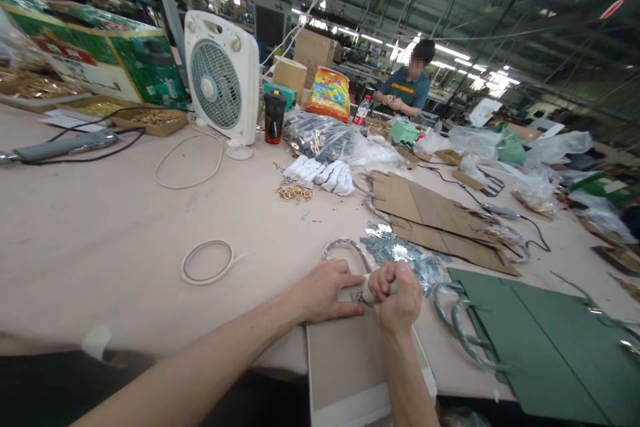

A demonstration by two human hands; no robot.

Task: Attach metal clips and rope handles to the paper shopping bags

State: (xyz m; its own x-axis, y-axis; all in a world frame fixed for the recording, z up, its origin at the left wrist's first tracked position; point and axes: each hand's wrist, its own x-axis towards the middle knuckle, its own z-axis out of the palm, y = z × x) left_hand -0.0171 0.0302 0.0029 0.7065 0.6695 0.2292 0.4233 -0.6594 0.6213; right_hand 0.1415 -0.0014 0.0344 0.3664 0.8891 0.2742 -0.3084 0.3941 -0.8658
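In front of me lies a beige bag panel (347, 353) with a white lower edge. A plastic-wrapped loop handle (353, 245) sticks out from its far end. My left hand (330, 290) rests on that far end, thumb and fingers stretched either side of a pale tab with a small metal part. Beside it, my right hand (400, 297) is closed in a fist over the tab; what it grips is hidden by the fingers. Silver metal plates (400, 253) lie scattered just beyond the right hand.
Green bag panels (560, 340) lie right, brown panels (435, 217) behind. Gold clasps (295, 193) sit by white cloth bundles (320, 175). A coiled strip (207, 262), fan (223, 80), tumbler (275, 117) and grey-handled tool (65, 145) are left. A person (407, 83) works across the table.
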